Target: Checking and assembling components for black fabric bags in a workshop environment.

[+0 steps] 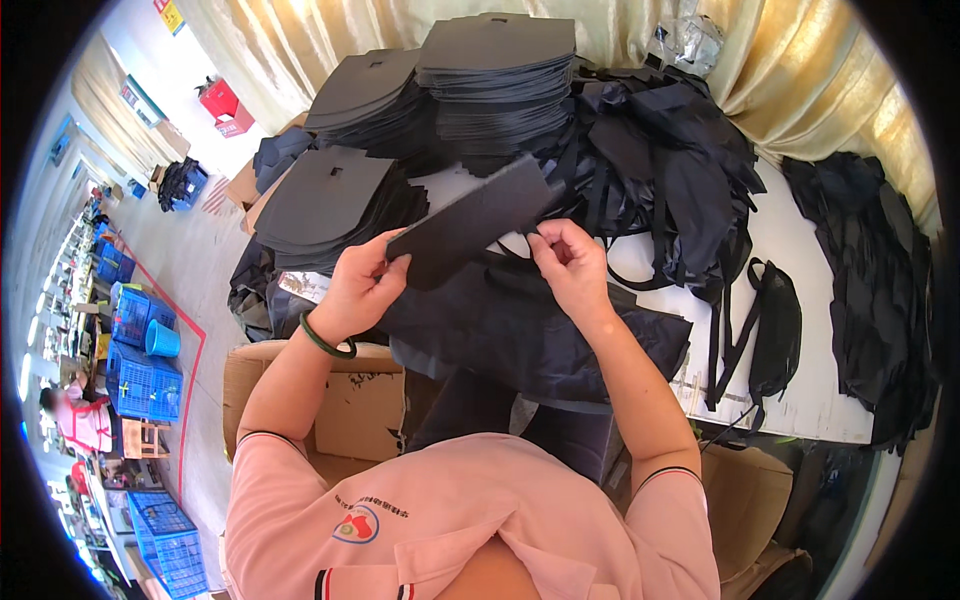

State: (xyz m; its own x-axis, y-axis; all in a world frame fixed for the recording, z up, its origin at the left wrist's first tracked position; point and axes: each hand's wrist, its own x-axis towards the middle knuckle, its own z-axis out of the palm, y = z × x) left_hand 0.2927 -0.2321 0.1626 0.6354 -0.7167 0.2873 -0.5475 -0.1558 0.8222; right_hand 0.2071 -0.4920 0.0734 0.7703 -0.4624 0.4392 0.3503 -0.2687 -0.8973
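Observation:
My left hand, with a dark band at the wrist, pinches the lower left edge of a black foam sheet. The sheet is tilted up in front of me and looks bent or folded. At its right end my right hand is closed, thumb against fingers, on black material; whether that is the sheet's edge or a strap beside it I cannot make out. Beneath both hands a black fabric piece is spread over the table's near edge and my lap.
Stacks of black foam sheets stand at the left and a taller stack at the back. Black fabric pieces with straps are heaped behind my right hand. On the white table lies a black pouch. Cardboard boxes flank my lap.

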